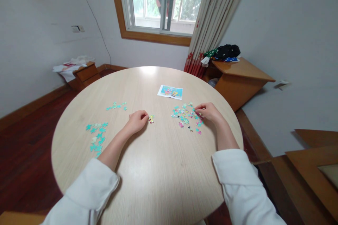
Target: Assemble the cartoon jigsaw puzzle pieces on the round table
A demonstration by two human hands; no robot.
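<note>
My left hand (138,121) rests on the table with its fingers closed at the edge of a small cluster of yellow and multicoloured jigsaw puzzle pieces (151,119), partly covered by the fingertips. On the right, my right hand (209,111) pinches at the edge of a loose pile of teal, pink and yellow jigsaw pieces (186,115); the piece at its fingertips is mostly hidden. Behind the pile lies a printed picture sheet (171,92) with colourful cartoon figures on a blue ground.
Teal pieces (98,136) form an angled strip on the left of the round table (158,175), and a shorter row (116,105) lies behind them. A wooden cabinet (237,74) with dark cloth (227,52) stands beyond, beside a curtain (211,24).
</note>
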